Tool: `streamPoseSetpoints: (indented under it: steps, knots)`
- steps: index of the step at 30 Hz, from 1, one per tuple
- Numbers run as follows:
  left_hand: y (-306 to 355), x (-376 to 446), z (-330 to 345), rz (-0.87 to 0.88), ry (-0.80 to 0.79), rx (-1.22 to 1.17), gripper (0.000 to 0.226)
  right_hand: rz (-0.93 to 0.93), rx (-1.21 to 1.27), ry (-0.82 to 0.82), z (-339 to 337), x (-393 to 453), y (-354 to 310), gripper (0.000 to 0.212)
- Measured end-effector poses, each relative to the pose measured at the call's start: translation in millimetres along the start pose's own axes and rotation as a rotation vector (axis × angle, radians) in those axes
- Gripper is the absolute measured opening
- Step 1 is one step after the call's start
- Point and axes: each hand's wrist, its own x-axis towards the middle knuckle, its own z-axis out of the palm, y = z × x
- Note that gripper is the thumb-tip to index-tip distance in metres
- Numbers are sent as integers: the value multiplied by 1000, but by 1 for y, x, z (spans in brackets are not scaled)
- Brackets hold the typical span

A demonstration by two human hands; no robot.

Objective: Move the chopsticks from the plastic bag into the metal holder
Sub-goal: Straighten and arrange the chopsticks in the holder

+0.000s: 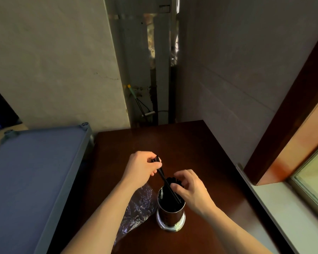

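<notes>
Low in the middle of the frame stands the metal holder [170, 215] on a dark brown table [191, 140]. It stands upright, so the sticks can drop in from the top.

The left hand [142, 168] pinches the top end of a few black chopsticks [168, 184] between thumb and fingers. The sticks lean down and to the right, and their low ends are already inside the holder's open mouth. Held by the top like this, they can slide down on their own when let go.

The right hand [189, 187] is curled around a bunch of dark chopsticks [173, 180] that already stick up out of the holder. It seems to push them to one side to make room, but it is dark there, so I cannot be sure how tight the hold is.

The plastic bag [136, 211] lies crumpled on the table, just left of the holder, under the left arm. It looks flat, so it is likely almost empty.

The holder is near the bottom of the frame, with lots of bare table behind it. A grey-blue shelf [44, 162] sits at the left, beside the table edge. A window ledge [283, 208] runs along the right. Both are well apart from the hands, so lifting the hands straight up should be easy.
</notes>
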Motion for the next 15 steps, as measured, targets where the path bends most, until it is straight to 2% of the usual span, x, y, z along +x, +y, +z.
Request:
streamPoseSetpoints:
  steps: [6, 8, 11, 15]
  knots:
    - [9, 3, -31, -30, 49, -226, 10, 11, 94, -35, -2, 4, -7, 77]
    - [12, 3, -39, -45, 67, -330, 13, 25, 140, -66, -1, 4, -10, 85]
    - [17, 1, -49, -69, 91, -476, 13, 34, 290, -71, 1, 3, -14, 79]
    - [16, -2, -53, -115, 106, -670, 13, 61, 573, 1, 2, 4, -24, 41]
